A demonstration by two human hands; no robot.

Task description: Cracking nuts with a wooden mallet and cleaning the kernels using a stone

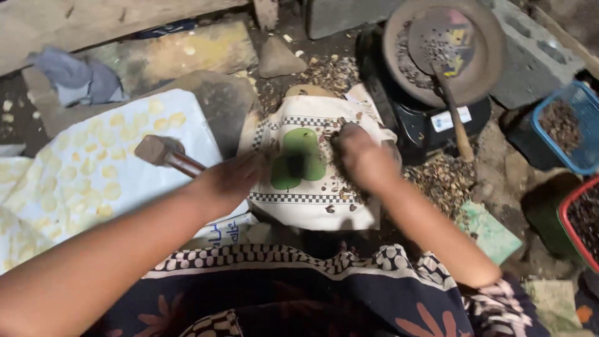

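A hammer [163, 151] is gripped in the left hand [234, 178]; the right hand [362, 156] is closed over nuts on the printed cloth [312, 200]. Broken shells [443, 178] are piled to the right; cracking appears well underway.

- The hammer [163, 153] in my left hand [232, 181]: a blocky grey head on a reddish-brown handle, tilted with the head up and to the left, raised over the white spotted sheet.
- The cloth [312, 203] under my right hand [365, 159]: cream with a checkered border and green shapes, spread flat on the floor, strewn with small brown shell bits.
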